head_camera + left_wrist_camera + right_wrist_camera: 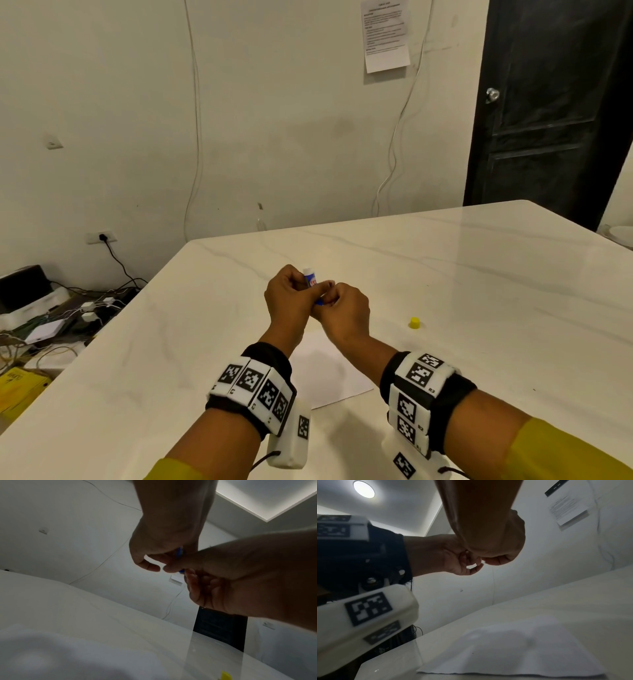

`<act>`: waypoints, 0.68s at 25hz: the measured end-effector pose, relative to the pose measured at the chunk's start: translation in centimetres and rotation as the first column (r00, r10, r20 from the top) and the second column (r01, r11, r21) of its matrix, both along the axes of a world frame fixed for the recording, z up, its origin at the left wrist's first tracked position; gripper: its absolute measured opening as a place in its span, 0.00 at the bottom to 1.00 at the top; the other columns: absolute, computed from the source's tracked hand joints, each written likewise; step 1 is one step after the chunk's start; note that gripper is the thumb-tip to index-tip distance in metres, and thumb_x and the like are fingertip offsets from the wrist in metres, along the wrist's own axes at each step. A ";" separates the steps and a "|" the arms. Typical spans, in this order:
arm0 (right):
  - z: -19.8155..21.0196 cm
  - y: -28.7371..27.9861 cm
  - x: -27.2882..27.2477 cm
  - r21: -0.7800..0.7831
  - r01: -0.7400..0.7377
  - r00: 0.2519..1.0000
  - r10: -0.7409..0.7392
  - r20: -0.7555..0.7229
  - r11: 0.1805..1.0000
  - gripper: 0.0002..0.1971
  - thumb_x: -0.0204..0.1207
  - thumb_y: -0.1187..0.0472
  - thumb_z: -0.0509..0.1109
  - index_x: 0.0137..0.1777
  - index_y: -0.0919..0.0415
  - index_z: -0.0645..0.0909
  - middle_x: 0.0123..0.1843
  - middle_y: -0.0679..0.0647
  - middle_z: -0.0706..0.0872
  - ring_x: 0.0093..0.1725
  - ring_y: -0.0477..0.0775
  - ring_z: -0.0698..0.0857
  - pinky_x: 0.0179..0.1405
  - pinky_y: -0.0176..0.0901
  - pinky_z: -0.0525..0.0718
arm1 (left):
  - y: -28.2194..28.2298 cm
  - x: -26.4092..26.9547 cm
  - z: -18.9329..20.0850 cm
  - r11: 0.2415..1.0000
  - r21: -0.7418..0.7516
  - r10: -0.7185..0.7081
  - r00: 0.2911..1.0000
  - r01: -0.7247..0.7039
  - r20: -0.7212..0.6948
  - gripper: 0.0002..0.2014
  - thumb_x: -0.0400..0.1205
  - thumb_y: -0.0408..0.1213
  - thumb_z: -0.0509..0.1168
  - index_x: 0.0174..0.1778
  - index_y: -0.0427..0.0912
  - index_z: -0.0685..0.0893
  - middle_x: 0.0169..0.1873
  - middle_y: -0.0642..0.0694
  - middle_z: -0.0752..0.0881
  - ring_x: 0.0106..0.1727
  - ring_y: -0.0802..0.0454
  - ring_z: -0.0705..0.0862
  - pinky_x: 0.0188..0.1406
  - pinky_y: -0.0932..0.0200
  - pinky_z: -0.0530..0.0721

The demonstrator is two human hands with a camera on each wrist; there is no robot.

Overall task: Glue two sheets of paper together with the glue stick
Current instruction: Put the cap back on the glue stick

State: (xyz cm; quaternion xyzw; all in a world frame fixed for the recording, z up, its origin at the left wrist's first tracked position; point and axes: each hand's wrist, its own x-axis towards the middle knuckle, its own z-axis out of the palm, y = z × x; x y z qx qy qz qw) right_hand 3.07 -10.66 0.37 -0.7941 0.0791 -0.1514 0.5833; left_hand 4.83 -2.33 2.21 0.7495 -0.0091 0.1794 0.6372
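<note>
Both grips pinching glue stick [311, 281], upright, white tip up, slightly tilted

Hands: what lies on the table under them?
White paper lies flat on the table beneath both hands and wrists. Its far edge is hidden by the hands, and whether it is one sheet or two cannot be told.

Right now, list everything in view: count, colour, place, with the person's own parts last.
glue stick: one, blue and white, uncapped, held above the table by both hands
cap: one, yellow, on the table right of the hands
paper: white, flat on the table under the wrists; sheet count unclear
table: one, white marble
notice: one, white, on the wall
door: one, black, far right
left hand: grips the glue stick
right hand: pinches its lower end
</note>
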 end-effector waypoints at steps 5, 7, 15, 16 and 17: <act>0.0 1.0 -0.5 -0.102 0.009 0.999 -0.005 0.039 0.995 0.13 0.68 0.61 0.78 0.36 0.58 0.74 0.31 0.48 0.78 0.34 0.51 0.77 0.36 0.45 0.79 | -0.2 -0.1 0.4 0.955 0.212 0.199 0.979 -0.205 0.049 0.28 0.64 0.45 0.81 0.26 0.46 0.63 0.21 0.51 0.70 0.23 0.54 0.67 0.25 0.60 0.68; -0.1 0.1 0.0 -0.118 -0.160 0.987 0.159 -0.019 0.980 0.12 0.66 0.60 0.80 0.39 0.57 0.77 0.33 0.48 0.79 0.36 0.51 0.78 0.40 0.47 0.81 | 0.4 -0.4 0.1 0.950 0.222 0.212 0.975 -0.221 0.067 0.26 0.65 0.45 0.81 0.27 0.48 0.64 0.22 0.52 0.72 0.24 0.54 0.69 0.25 0.62 0.69; -4.1 -10.9 3.5 -0.715 -0.504 0.794 -0.066 -0.604 0.484 0.24 0.81 0.62 0.53 0.78 0.56 0.66 0.81 0.62 0.59 0.77 0.73 0.62 0.78 0.60 0.65 | 2.7 -0.1 -2.0 0.994 -0.016 -0.109 0.985 0.108 -0.136 0.18 0.77 0.36 0.72 0.33 0.45 0.67 0.31 0.41 0.80 0.25 0.47 0.80 0.21 0.59 0.82; -4.8 -11.8 3.6 -0.716 -0.511 0.782 -0.088 -0.617 0.476 0.23 0.81 0.63 0.52 0.76 0.59 0.67 0.79 0.63 0.62 0.76 0.71 0.64 0.78 0.58 0.66 | 2.7 -0.3 -2.3 0.989 0.023 -0.144 0.978 0.149 -0.150 0.17 0.78 0.37 0.71 0.33 0.45 0.66 0.28 0.41 0.81 0.22 0.49 0.77 0.18 0.63 0.77; -5.4 -12.5 3.6 -0.730 -0.494 0.794 -0.097 -0.600 0.472 0.21 0.82 0.64 0.51 0.74 0.62 0.69 0.77 0.63 0.66 0.75 0.69 0.67 0.77 0.56 0.68 | 2.7 -0.2 -2.6 0.985 0.049 -0.157 0.975 0.167 -0.160 0.17 0.78 0.38 0.70 0.33 0.45 0.66 0.25 0.42 0.79 0.22 0.51 0.73 0.18 0.64 0.73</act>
